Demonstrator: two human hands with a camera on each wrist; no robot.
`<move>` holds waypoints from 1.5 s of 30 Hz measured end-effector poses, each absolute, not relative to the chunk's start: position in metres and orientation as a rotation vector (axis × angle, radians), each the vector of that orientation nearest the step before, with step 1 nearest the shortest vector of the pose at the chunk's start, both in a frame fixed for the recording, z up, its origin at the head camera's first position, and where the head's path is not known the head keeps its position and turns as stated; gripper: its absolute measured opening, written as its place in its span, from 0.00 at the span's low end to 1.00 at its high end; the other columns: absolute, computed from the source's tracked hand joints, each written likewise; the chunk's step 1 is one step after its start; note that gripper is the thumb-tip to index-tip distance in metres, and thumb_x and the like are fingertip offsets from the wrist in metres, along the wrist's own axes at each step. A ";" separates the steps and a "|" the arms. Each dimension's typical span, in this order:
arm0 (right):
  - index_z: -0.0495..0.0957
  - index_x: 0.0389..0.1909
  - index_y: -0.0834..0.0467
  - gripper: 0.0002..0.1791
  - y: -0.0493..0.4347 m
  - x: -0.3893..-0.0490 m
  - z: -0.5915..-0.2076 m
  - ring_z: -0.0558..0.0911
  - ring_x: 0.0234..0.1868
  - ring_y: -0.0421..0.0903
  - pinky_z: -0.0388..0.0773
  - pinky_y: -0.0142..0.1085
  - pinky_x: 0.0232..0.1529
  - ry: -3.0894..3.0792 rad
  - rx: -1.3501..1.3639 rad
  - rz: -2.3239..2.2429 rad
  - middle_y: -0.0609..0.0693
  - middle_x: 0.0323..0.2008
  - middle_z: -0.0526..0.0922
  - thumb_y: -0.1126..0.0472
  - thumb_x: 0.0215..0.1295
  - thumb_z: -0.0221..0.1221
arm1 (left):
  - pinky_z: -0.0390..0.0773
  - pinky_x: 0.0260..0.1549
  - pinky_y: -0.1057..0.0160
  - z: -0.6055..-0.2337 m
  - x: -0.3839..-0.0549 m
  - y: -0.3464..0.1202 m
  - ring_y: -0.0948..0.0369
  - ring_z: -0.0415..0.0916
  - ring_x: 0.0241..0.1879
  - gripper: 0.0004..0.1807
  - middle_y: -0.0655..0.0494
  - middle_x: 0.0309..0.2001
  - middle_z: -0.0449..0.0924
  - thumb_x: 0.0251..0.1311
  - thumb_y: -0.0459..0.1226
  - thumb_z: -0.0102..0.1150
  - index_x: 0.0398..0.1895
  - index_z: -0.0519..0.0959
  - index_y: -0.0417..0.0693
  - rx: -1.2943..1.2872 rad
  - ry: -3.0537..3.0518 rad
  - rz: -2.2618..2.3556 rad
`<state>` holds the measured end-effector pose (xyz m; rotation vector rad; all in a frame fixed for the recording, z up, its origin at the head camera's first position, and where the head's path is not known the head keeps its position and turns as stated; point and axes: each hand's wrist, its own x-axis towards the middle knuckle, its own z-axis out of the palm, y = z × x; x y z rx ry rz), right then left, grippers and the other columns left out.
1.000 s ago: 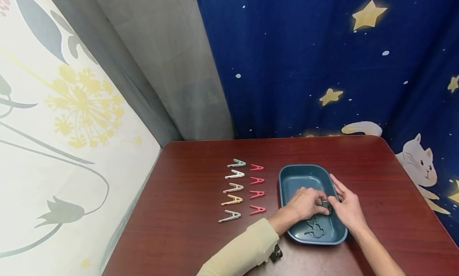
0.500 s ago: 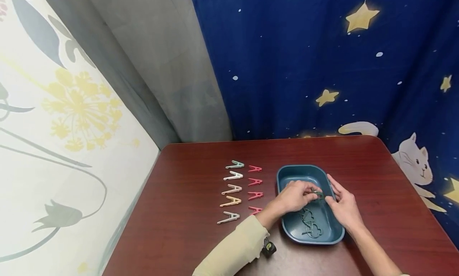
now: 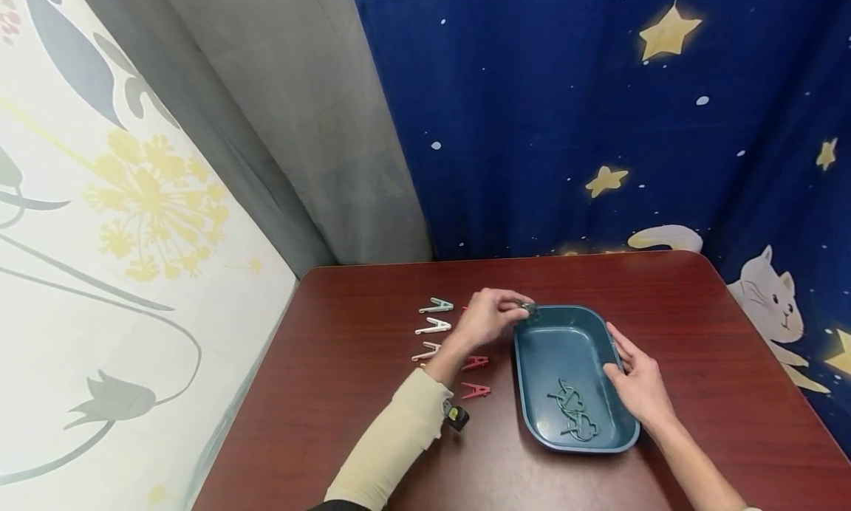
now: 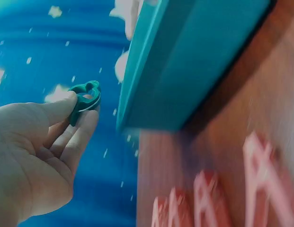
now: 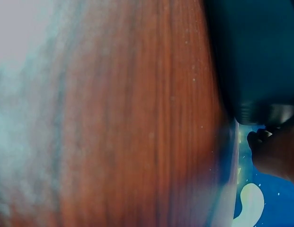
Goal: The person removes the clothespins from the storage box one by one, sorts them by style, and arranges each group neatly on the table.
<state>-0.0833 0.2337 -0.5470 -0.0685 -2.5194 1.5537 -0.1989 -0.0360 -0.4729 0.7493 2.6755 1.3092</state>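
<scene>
My left hand [image 3: 488, 317] pinches a small dark green looped plastic clip [image 4: 85, 104] between thumb and fingertips. It is over the far left corner of a blue-green plastic tray [image 3: 558, 356]. At the tray's right side, my right hand [image 3: 640, 382] grips the wall, thumb over the rim and fingers outside. Several more green looped clips [image 3: 572, 407] lie together in the near part of the tray. Two columns of clothespins lie left of it: a pale column with a white clothespin [image 3: 433, 326], and a column of red clothespins [image 3: 475, 391]. My left hand and forearm hide some of them.
The brown wooden table [image 3: 705, 311] ends at a blue star-patterned curtain [image 3: 532, 127] behind and a white patterned wall [image 3: 133, 348] on the left. A dark wrist device [image 3: 456, 416] sits at my left cuff.
My left hand has lifted the green clip from inside the tray and moved it left and away to the far left corner. The right hand keeps its grip on the tray.
</scene>
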 end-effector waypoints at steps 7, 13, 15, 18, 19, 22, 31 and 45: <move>0.62 0.82 0.58 0.41 0.234 -0.084 -0.547 0.76 0.64 0.62 0.72 0.15 0.41 -2.519 -0.068 1.544 0.69 0.69 0.73 0.76 0.69 0.59 | 0.81 0.31 0.68 -0.464 -0.223 -0.087 0.67 0.89 0.39 0.09 0.60 0.38 0.92 0.66 0.39 0.74 0.48 0.91 0.52 0.523 2.696 1.514; 0.62 0.82 0.58 0.41 0.235 -0.084 -0.548 0.76 0.64 0.62 0.71 0.14 0.42 -2.511 -0.059 1.554 0.69 0.69 0.73 0.76 0.69 0.60 | 0.78 0.29 0.68 -0.464 -0.239 -0.126 0.64 0.89 0.40 0.09 0.57 0.38 0.92 0.63 0.41 0.77 0.45 0.92 0.52 0.350 2.823 1.544; 0.62 0.82 0.58 0.41 0.236 -0.084 -0.549 0.76 0.64 0.61 0.71 0.15 0.42 -2.510 -0.058 1.552 0.69 0.69 0.73 0.76 0.69 0.60 | 0.77 0.28 0.68 -0.467 -0.242 -0.139 0.63 0.90 0.40 0.09 0.57 0.37 0.92 0.61 0.41 0.78 0.44 0.92 0.52 0.292 2.858 1.547; 0.62 0.82 0.58 0.41 0.236 -0.084 -0.549 0.77 0.64 0.59 0.72 0.15 0.42 -2.514 -0.061 1.548 0.68 0.69 0.73 0.76 0.69 0.60 | 0.76 0.28 0.68 -0.472 -0.247 -0.156 0.62 0.90 0.39 0.10 0.57 0.36 0.92 0.60 0.41 0.79 0.44 0.92 0.50 0.190 2.880 1.568; 0.62 0.82 0.58 0.41 0.236 -0.084 -0.549 0.77 0.64 0.58 0.72 0.15 0.42 -2.517 -0.063 1.545 0.68 0.69 0.73 0.76 0.69 0.60 | 0.76 0.28 0.69 -0.475 -0.248 -0.162 0.62 0.90 0.38 0.10 0.57 0.35 0.92 0.60 0.41 0.79 0.43 0.92 0.50 0.154 2.879 1.581; 0.62 0.82 0.57 0.41 0.236 -0.084 -0.549 0.77 0.64 0.55 0.72 0.16 0.41 -2.525 -0.069 1.547 0.68 0.69 0.73 0.75 0.69 0.60 | 0.80 0.31 0.69 -0.484 -0.252 -0.180 0.62 0.91 0.35 0.11 0.57 0.34 0.92 0.59 0.40 0.80 0.43 0.92 0.49 0.028 2.863 1.616; 0.62 0.82 0.58 0.41 0.236 -0.084 -0.548 0.77 0.64 0.59 0.73 0.18 0.39 -2.523 -0.073 1.558 0.68 0.70 0.72 0.75 0.70 0.60 | 0.87 0.44 0.50 -0.507 -0.249 -0.218 0.53 0.91 0.37 0.11 0.46 0.37 0.91 0.60 0.33 0.79 0.42 0.89 0.38 -0.328 2.618 1.847; 0.62 0.82 0.57 0.41 0.235 -0.084 -0.547 0.77 0.64 0.63 0.73 0.17 0.39 -2.510 -0.069 1.582 0.69 0.70 0.72 0.76 0.70 0.60 | 0.88 0.33 0.62 -0.526 -0.242 -0.236 0.57 0.91 0.34 0.11 0.42 0.39 0.91 0.64 0.32 0.75 0.45 0.87 0.33 -0.459 2.501 1.769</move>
